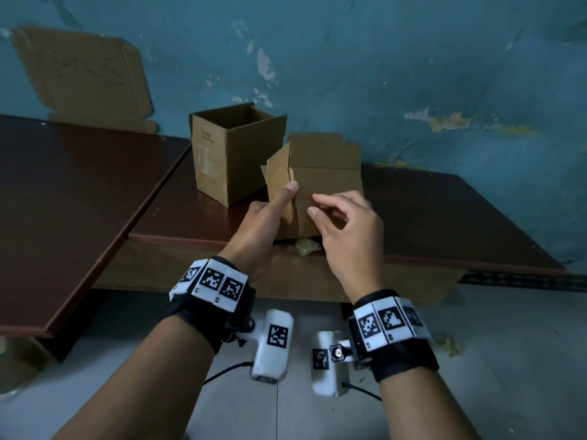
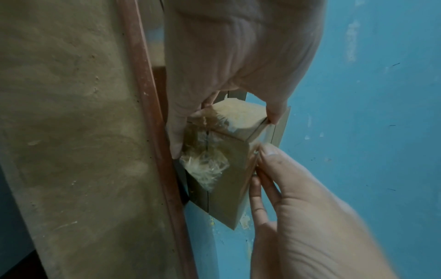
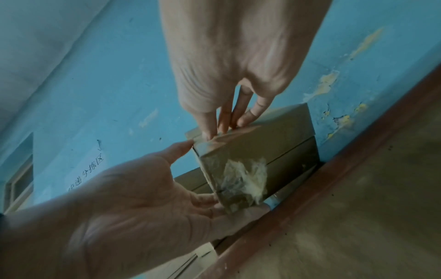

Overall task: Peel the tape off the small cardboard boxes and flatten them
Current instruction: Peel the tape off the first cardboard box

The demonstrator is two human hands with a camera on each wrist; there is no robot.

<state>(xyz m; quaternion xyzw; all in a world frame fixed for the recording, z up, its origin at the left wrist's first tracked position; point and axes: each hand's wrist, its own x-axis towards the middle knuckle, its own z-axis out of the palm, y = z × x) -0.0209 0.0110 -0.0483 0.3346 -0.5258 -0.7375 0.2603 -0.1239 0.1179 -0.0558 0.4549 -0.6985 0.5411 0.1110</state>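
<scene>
Left hand [image 1: 265, 217]: holds the small box [image 1: 320, 192], centre frame.
Right hand [image 1: 346, 223]: pinches tape [image 3: 241, 179] at its corner.
Risk: brittle tape may shred, leaving scraps.

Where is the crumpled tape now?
In the wrist views, the crumpled tape sticks to the underside of the held box, between the hands, at the table's front edge.

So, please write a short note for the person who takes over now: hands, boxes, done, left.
Left hand holds the small box off the table edge, thumb on its corner.
Right hand pinches at clear tape on the box edge.
Crumpled tape hangs loose from the bottom; seam still partly taped.
Second box stands open on the table, not flattened.
Left: finish peeling, flatten both.
</scene>
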